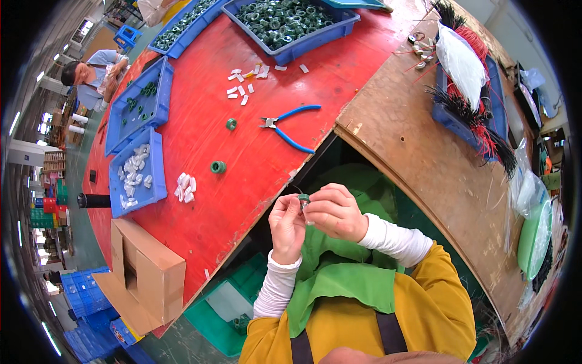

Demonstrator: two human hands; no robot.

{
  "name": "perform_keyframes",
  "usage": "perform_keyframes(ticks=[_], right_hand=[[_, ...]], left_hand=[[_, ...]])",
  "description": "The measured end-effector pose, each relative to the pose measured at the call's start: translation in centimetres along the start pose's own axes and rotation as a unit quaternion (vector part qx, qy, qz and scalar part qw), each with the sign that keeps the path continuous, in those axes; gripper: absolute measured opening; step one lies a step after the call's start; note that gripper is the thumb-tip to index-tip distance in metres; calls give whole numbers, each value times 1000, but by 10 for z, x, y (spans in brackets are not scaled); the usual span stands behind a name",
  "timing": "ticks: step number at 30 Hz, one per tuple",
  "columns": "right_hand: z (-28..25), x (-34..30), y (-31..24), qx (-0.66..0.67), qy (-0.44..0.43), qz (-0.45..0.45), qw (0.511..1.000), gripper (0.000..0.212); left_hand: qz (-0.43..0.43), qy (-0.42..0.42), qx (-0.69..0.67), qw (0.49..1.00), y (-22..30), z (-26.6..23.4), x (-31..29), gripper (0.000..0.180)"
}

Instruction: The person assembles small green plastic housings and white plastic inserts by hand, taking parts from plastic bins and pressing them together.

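My left hand (287,225) and my right hand (337,212) meet in front of my green apron, just off the red table's edge. Between their fingertips is a small green ring-shaped part (304,198), with something pale or clear at its lower side that I cannot make out. The left thumb and fingers pinch it from one side; the right fingers close on it from the other. On the red table ahead lie two more green rings (218,167), a pile of short white sleeves (185,187) and blue-handled cutting pliers (285,125), their handles spread.
Blue trays hold green rings (356,25) and white pieces (159,182). White strips (244,90) lie scattered beyond the pliers. An open cardboard box (163,258) stands at left. A wooden table (418,145) bears a wire-filled tray at right. Another person (97,76) sits far left.
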State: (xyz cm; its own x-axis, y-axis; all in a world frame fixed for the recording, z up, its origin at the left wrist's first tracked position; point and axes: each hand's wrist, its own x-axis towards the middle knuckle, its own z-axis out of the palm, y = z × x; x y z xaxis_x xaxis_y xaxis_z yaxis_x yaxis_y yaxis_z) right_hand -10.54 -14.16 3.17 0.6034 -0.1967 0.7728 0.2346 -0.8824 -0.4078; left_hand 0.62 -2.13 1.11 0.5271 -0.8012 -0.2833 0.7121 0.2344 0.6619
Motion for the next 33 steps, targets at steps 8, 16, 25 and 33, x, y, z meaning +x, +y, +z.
perform_keyframes(ticks=[8, 16, 25, 33], right_hand=[[8, -10, -15, -3, 60, 123, 991, 24], [-9, 7, -2, -15, 62, 126, 990, 25], [-16, 19, 14, 65, 14, 216, 974, 17], [-14, 2, 21, 223, -113, 354, 901, 18]], left_hand=[[72, 39, 15, 997, -14, 12, -2, 9], [97, 9, 58, 994, -16, 13, -5, 13], [70, -60, 100, 991, -7, 9, -8, 16], [64, -110, 113, 985, -6, 3, -7, 14]])
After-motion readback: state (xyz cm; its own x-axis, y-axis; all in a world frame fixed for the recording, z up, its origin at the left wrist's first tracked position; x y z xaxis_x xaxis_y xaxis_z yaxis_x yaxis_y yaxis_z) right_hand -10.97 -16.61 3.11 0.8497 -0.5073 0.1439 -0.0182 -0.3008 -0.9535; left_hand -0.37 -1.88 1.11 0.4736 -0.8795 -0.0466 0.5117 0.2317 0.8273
